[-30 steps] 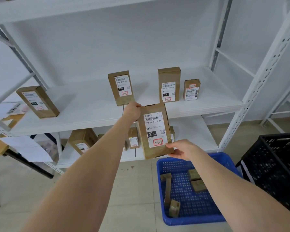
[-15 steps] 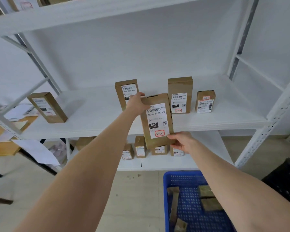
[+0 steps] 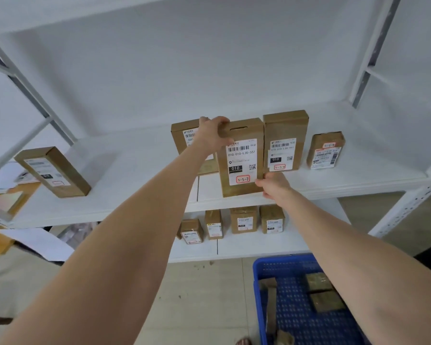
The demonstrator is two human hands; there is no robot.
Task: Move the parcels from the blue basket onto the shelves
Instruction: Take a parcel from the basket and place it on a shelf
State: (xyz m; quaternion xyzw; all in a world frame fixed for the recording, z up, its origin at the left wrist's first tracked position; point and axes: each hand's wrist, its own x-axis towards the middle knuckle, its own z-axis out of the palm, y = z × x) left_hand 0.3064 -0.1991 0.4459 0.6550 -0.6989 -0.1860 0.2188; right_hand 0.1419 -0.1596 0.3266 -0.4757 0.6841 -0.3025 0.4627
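A brown cardboard parcel [image 3: 241, 158] with a white label marked 010 and 5-3-7 stands upright near the front of the middle white shelf [image 3: 139, 165]. My left hand [image 3: 213, 134] grips its top left corner. My right hand [image 3: 271, 183] pinches its lower right corner. The blue basket [image 3: 259, 295] sits on the floor at the lower right, holding several brown parcels [image 3: 319, 282].
On the same shelf stand three upright parcels [image 3: 285, 140] behind and beside the held one, plus a tilted one [image 3: 52, 171] at the left. The lower shelf [image 3: 246, 245] carries several small boxes. White shelf posts [image 3: 408, 207] rise at the right.
Both hands have lifted the labelled parcel up from above the basket to the middle shelf, between the standing parcels. The camera has tilted upward.
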